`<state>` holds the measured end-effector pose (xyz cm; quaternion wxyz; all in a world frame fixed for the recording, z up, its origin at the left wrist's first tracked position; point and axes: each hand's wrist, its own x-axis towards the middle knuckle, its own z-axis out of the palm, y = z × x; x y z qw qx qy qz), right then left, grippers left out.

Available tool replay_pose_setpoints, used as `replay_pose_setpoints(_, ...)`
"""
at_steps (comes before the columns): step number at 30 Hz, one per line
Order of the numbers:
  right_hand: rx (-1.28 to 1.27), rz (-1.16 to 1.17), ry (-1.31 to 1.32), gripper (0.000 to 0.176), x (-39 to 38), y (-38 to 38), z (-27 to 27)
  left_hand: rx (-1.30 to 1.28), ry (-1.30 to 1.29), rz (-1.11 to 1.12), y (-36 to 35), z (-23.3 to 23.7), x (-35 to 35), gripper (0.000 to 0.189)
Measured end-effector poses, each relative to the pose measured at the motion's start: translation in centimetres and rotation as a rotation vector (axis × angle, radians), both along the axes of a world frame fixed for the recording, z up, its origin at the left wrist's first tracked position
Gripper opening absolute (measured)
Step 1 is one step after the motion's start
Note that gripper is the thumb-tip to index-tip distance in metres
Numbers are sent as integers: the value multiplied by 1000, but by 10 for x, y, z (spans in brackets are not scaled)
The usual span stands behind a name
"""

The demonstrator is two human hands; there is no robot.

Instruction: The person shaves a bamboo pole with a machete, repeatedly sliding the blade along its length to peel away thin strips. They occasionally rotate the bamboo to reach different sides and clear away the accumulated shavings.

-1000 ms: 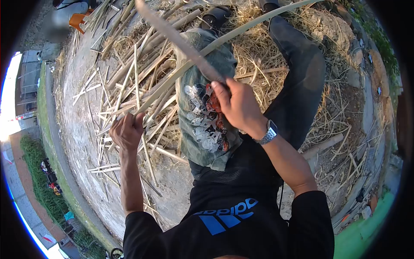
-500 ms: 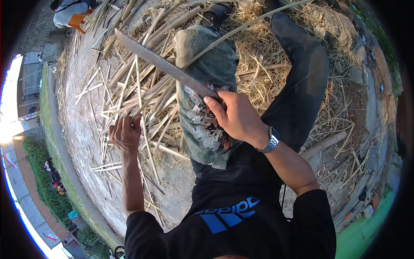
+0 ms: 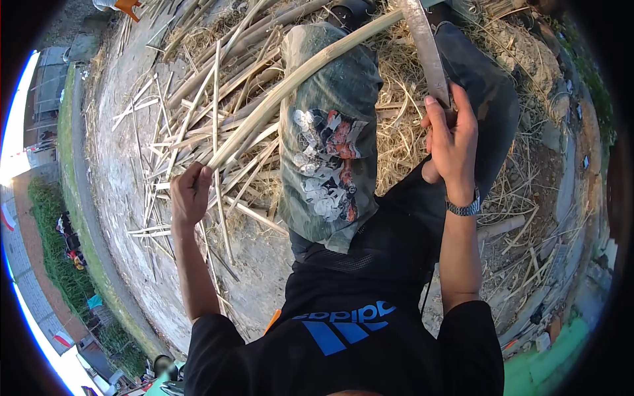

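My left hand (image 3: 191,191) is closed around the near end of a long split bamboo strip (image 3: 290,80). The strip slants up and away to the right, across the cloth-covered leg. In my right hand (image 3: 452,135) is the handle of a machete (image 3: 429,56), its long, worn blade pointing away from me. Near the far part of the strip, the blade overlaps it in this view. A faded green cloth with a printed picture (image 3: 330,165) lies over my leg, beneath the strip and between my two hands.
Split bamboo pieces (image 3: 191,138) lie heaped on the ground at the left. Curled shavings (image 3: 403,86) are spread between my legs and to the right. A short bamboo piece (image 3: 502,228) rests at the right. An orange chair (image 3: 127,8) stands at the far left.
My right hand has swung the machete from the left, above the cloth, out to the right and forward. The bamboo strip has turned and now shows a broader face, still in my left hand.
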<state>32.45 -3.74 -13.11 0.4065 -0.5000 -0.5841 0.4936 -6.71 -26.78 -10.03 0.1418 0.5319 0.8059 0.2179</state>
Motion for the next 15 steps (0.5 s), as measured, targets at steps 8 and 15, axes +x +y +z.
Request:
replay_pose_setpoints(8, 121, -22, -315, 24, 5, 21, 0, 21, 343, 40, -10, 7, -10, 52)
replay_pose_setpoints(15, 245, -102, -399, 44, -24, 52, -5, 25, 336, -75, -4, 1, -3, 50)
